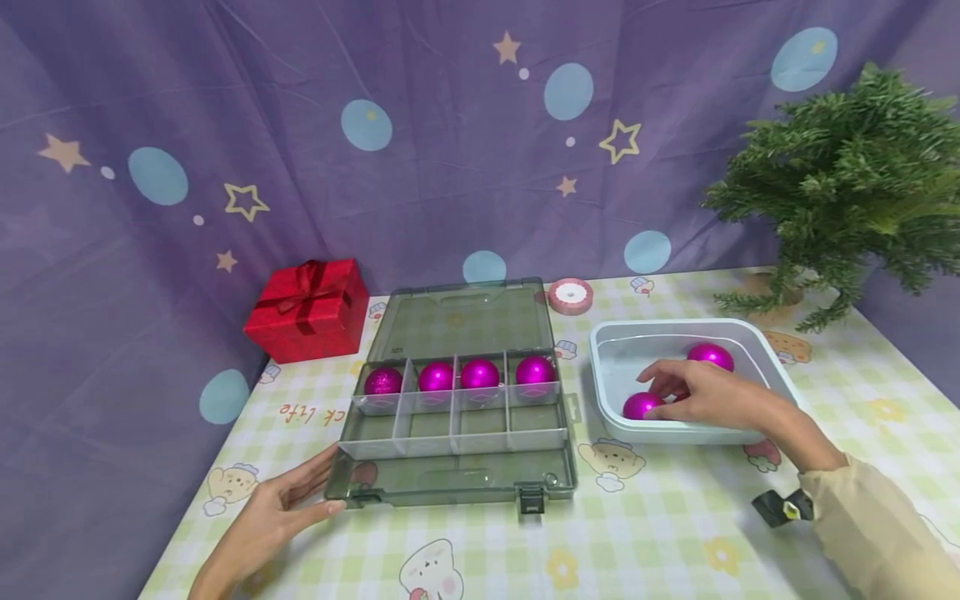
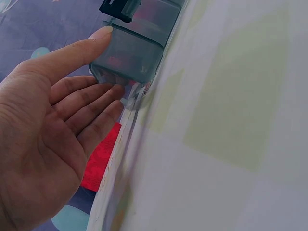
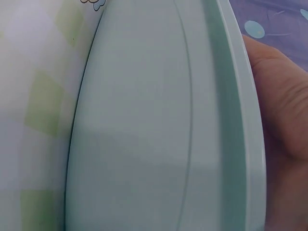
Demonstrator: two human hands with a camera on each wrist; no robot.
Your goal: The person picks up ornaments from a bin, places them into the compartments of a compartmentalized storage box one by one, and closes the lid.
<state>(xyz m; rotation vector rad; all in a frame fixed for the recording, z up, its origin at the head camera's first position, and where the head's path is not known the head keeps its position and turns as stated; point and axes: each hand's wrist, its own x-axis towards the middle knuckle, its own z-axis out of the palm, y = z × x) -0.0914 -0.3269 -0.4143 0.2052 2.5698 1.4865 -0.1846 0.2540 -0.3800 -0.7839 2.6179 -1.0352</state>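
Note:
A clear grey divided case [image 1: 453, 442] lies with its lid [image 1: 461, 321] laid back. Several magenta Christmas balls [image 1: 480, 374] fill its rear row of compartments; the leftmost one is glittery. At the case's left front corner, my left hand [image 1: 270, 521] rests with fingers extended along the side and thumb at the front edge. My right hand [image 1: 708, 396] reaches into a pale blue basin [image 1: 600, 375], its bent fingers and thumb at a shiny magenta ball [image 1: 641, 407]. Whether they grip it is unclear. Another ball [image 1: 711, 357] lies behind that hand, and the basin wall [image 3: 144, 120] hides its fingertips in the right wrist view.
Behind the case stand a red gift box [image 1: 311, 312] at left and a roll of pink ribbon [image 1: 571, 297]. A small artificial Christmas tree [image 1: 847, 183] rises at the back right. The checked tablecloth [image 1: 480, 542] covers the table, with a purple curtain behind.

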